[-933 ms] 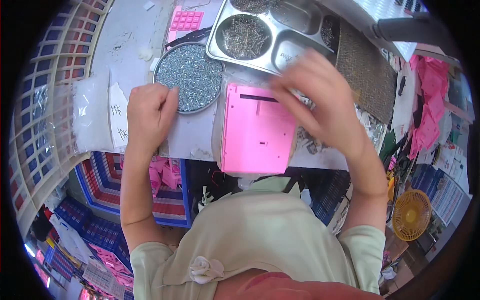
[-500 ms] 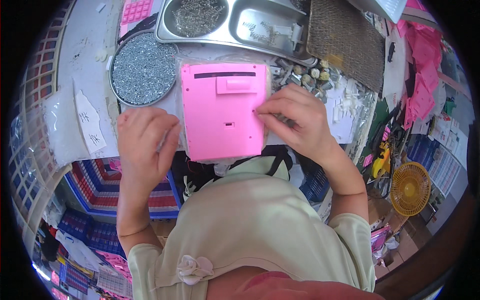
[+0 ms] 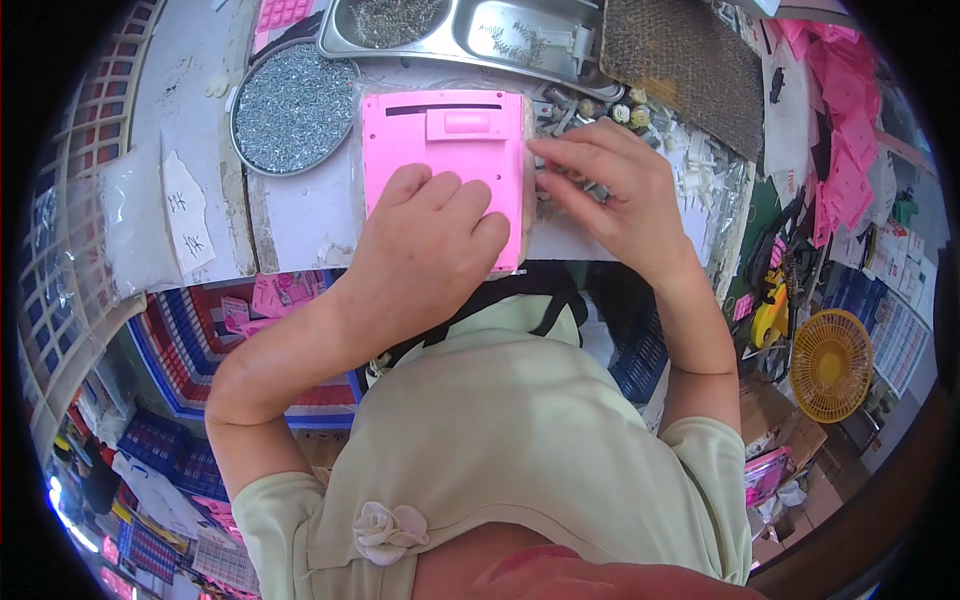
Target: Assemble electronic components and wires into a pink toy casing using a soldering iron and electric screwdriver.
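Observation:
A flat pink plastic panel (image 3: 400, 150) lies before me on a clear plastic wrapping. It has a dark slot along its far edge, a raised block and small holes. My left hand (image 3: 425, 235) is over the panel's near part with its fingers curled closed; what they hold, if anything, is hidden. At the panel's right edge is my right hand (image 3: 625, 195), its thumb and index finger apart and nothing visible between them. To the left, a round dish (image 3: 237, 125) is full of small silvery screws (image 3: 295, 110).
A steel compartment tray (image 3: 450, 40) with small metal parts stands at the back. White plastic pieces (image 3: 695, 170) and small metal parts lie right of the panel, by a brown textured mat (image 3: 680, 75). A torn white paper (image 3: 187, 215) lies at left; below it sits a blue crate (image 3: 165, 385).
My left hand has moved right and over the panel, covering its near part. My right hand has gone slightly up and right, its pinch now parted. The whole view has shifted a little.

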Available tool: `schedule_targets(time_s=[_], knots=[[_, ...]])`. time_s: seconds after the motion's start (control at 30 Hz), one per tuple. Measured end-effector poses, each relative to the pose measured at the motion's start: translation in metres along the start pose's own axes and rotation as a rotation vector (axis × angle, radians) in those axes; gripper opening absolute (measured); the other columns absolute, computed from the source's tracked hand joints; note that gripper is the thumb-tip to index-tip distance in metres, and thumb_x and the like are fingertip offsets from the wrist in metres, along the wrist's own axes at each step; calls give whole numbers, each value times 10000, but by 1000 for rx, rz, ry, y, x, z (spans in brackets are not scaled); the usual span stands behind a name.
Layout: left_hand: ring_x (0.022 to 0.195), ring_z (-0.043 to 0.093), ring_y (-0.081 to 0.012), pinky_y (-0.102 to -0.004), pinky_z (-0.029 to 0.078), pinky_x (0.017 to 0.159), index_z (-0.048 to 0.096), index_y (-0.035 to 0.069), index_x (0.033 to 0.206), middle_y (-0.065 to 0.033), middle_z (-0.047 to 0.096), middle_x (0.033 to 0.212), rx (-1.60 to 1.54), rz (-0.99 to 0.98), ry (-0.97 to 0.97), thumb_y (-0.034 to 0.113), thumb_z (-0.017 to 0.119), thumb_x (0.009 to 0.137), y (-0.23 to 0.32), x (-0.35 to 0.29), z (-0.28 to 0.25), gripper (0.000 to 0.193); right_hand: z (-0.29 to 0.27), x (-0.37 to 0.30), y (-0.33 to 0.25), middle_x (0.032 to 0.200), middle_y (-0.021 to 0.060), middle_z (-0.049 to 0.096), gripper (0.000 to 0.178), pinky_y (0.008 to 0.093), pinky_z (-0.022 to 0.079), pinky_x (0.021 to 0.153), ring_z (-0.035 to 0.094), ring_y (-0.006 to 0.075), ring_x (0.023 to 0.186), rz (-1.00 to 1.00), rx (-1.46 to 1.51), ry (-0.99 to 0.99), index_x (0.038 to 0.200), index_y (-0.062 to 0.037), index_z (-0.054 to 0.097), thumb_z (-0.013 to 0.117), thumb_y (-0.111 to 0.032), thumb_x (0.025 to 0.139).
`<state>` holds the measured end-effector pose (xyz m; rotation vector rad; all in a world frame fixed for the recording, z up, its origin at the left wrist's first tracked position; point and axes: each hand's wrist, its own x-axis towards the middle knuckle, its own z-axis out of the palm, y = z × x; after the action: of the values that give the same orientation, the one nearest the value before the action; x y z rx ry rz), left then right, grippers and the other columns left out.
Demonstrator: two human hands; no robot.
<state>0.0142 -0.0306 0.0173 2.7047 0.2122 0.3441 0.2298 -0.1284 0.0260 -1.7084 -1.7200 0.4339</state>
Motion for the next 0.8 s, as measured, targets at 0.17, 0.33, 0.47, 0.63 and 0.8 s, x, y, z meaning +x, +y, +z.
schedule_targets(time_s=[0.17, 0.33, 0.47, 0.63, 0.8], knots=[[837, 552, -259, -425, 419, 847, 556, 95, 823, -79, 510, 839, 133, 12, -143, 188, 634, 756, 4, 4, 7, 138, -10, -14, 6, 917, 115, 712, 251, 358, 547, 691, 670, 280, 802, 87, 53, 17, 1039, -64, 772, 790, -58, 789], [830, 548, -260, -428, 416, 848, 538, 99, 809, -80, 500, 841, 161, -28, -167, 163, 636, 762, 5, 7, 5, 126, -12, -13, 4, 921, 109, 713, 234, 360, 550, 698, 669, 282, 810, 86, 62, 34, 1026, -65, 768, 783, -60, 793], [836, 543, -261, -435, 409, 853, 542, 100, 837, -80, 501, 853, 110, -49, -176, 161, 645, 780, 3, 6, 6, 133, -10, -3, 4, 914, 93, 705, 222, 366, 550, 698, 669, 282, 816, 33, 61, 23, 1011, -68, 759, 780, -65, 789], [863, 535, -257, -434, 399, 878, 550, 110, 873, -71, 500, 886, 104, -63, -177, 161, 647, 800, 2, -2, 3, 132, -6, 2, 4, 881, 72, 682, 220, 380, 541, 690, 659, 287, 799, 0, 55, 30, 1003, -88, 753, 786, -101, 786], [876, 531, -252, -431, 395, 887, 556, 114, 881, -64, 494, 902, 130, -67, -204, 163, 660, 795, 6, 1, 4, 144, -6, -1, 5, 869, 71, 675, 229, 383, 537, 687, 654, 291, 796, -36, 35, 45, 1004, -95, 754, 795, -121, 780]])
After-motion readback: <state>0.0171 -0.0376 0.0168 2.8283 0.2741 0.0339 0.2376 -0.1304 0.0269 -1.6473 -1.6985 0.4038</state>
